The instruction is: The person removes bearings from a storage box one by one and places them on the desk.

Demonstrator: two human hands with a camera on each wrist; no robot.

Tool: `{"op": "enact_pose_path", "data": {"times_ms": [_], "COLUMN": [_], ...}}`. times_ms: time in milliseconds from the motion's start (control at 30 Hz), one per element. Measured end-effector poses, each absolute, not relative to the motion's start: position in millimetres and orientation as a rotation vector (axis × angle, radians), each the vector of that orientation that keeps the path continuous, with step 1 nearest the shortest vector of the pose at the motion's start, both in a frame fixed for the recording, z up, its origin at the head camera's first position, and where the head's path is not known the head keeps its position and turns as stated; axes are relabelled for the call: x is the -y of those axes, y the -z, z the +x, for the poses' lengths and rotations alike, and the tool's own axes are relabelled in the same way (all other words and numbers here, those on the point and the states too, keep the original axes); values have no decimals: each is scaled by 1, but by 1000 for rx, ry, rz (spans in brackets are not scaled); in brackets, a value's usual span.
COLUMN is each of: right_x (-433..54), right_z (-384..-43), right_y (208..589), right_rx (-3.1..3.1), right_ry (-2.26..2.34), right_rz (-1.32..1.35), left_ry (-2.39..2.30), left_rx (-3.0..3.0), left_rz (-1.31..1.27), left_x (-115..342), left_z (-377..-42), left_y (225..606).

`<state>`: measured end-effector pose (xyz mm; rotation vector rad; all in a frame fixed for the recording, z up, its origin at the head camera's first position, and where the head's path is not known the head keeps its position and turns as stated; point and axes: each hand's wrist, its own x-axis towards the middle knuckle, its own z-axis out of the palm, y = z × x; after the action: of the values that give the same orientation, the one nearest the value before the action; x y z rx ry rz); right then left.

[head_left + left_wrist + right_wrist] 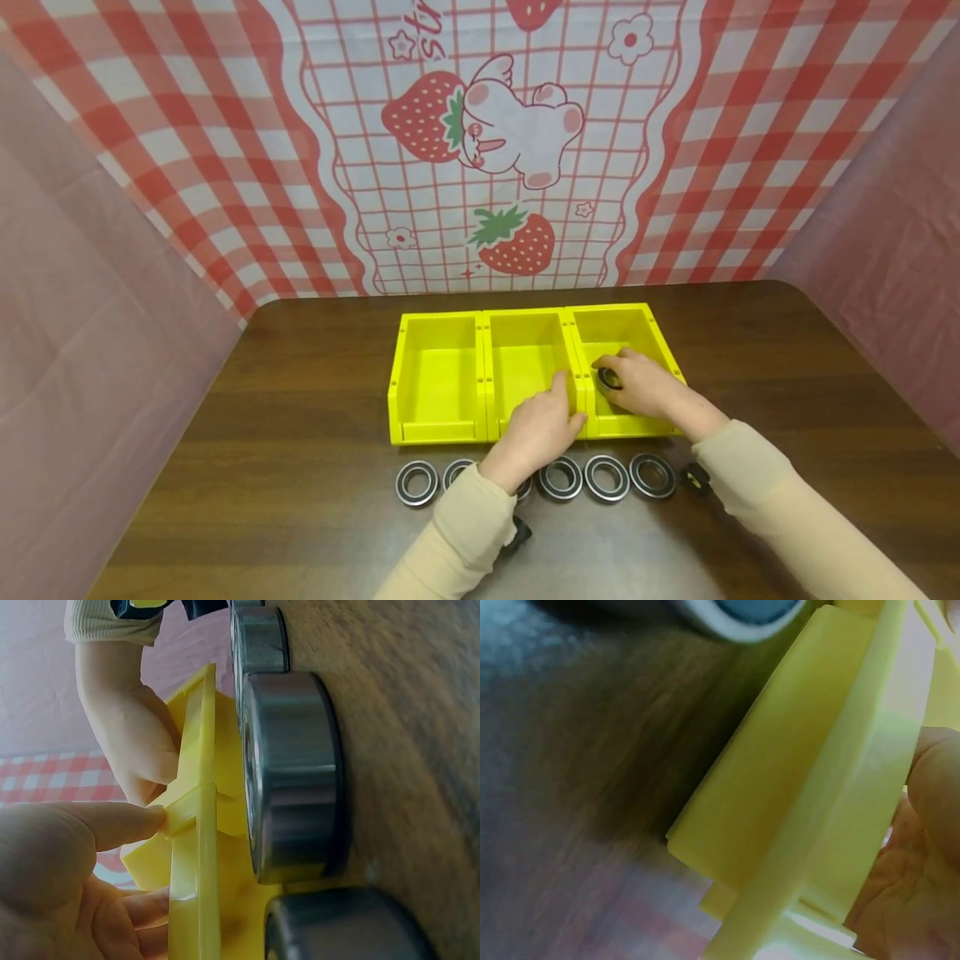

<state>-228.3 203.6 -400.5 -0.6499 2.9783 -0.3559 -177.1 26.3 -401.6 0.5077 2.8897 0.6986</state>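
In the head view my right hand point(641, 383) is inside the right yellow bin point(611, 321), gripping a ball bearing point(609, 379) with a dark ring face. My left hand point(542, 425) is over the front of the middle yellow bin point(525, 329), index finger extended along the wall shared with the right bin. The left wrist view shows that thumb point(127, 823) laid against the bin's front corner, other fingers behind the front lip. In the right wrist view the right hand point(922, 847) shows beyond a yellow wall, which hides the bearing.
Several bearings lie in a row before the bins, among them a leftmost one point(417, 483) and a rightmost one point(652, 477). The left forearm partly covers others. A left yellow bin point(438, 383) adjoins the middle one. A checked strawberry cloth point(300, 167) hangs behind the wooden table point(300, 400).
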Motion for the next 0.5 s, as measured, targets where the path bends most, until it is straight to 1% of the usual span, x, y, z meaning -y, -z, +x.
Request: {"op": "enact_pose_path", "data": {"times_ms": [500], "right_x": [-207], "right_z": [-211], "right_y": [397], "right_rx": [-3008], "right_ry": [399], "right_rz": [-664], "left_ry": [-688], "left_rx": [-2885], "left_rz": [531], "left_x": [-26], "left_z": [-177], "left_y": [399]}}
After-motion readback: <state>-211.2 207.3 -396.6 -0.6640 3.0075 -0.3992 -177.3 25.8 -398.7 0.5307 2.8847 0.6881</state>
